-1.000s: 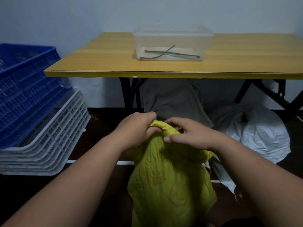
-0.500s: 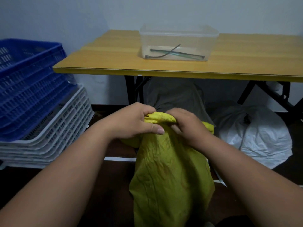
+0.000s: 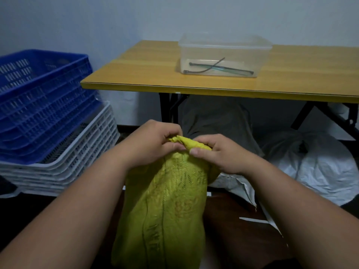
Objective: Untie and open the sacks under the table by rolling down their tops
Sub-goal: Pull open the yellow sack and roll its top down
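Here we have the yellow sack point(image 3: 165, 210) standing on the floor in the near middle, just in front of the desk point(image 3: 213, 86), with both grips closed on its bunched top. Our left hand point(image 3: 153, 144) curls over the left side of the gathered mouth, thumb pressed to the cloth; our right hand point(image 3: 219, 154) pinches the right side, thumb along the fold. The woven fabric looks soft, crinkly and light at the neck, so we judge it will fold over readily, though the weave may be a little slick. Best to take hold at the rim itself, thumbs inside. We cannot tell whether a tie remains under our fingers. A grey sack point(image 3: 217, 121) and a white sack point(image 3: 314, 167) wait farther back under the desk.
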